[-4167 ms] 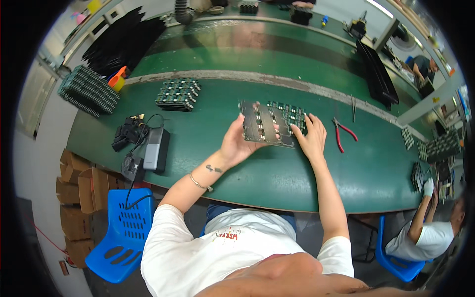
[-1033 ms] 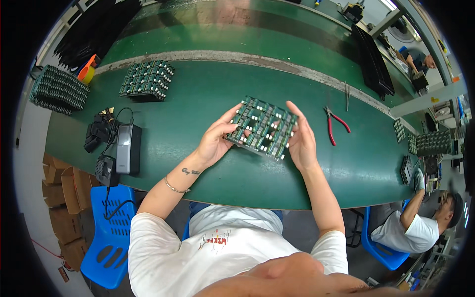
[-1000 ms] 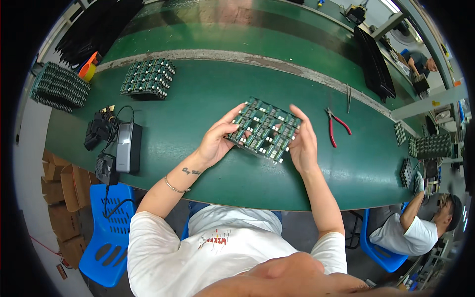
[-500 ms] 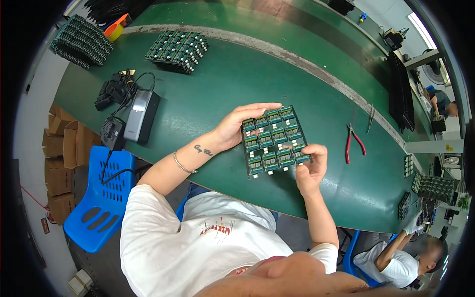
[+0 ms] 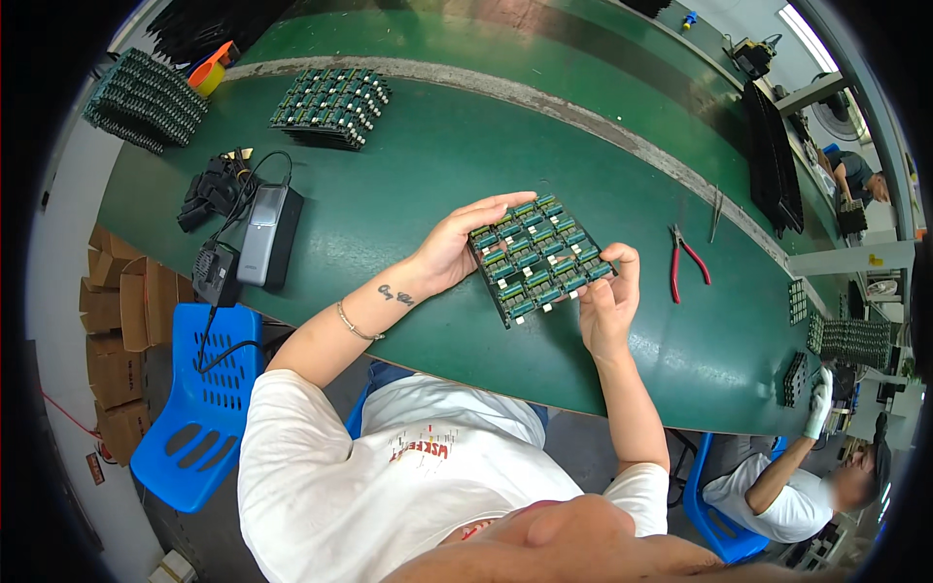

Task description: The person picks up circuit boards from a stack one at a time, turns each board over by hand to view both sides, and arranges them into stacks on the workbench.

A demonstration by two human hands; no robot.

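Note:
Both hands hold up a panel of green circuit boards [image 5: 533, 260], set in a black frame with rows of small modules and white connectors. It hangs tilted above the green table. My left hand [image 5: 453, 245] grips its left edge, the fingers running along the far side and the thumb partly behind the panel. At the lower right corner, my right hand [image 5: 610, 296] pinches the edge between thumb and fingers. To the right of the panel lie red-handled pliers [image 5: 688, 264] with their handles spread, and metal tweezers [image 5: 716, 214] beyond them.
Stacked board panels [image 5: 332, 105] and a taller stack [image 5: 146, 102] stand at the far left, near an orange tape dispenser [image 5: 209, 70]. A grey power bank [image 5: 267, 233] with cables sits at left. A blue chair [image 5: 199, 408] stands below. A gloved co-worker [image 5: 792, 486] sits at right.
The panel has tipped, its near edge rising and its face turning to a flatter angle. My right hand has shifted slightly upward with it. The co-worker's gloved hand has moved up.

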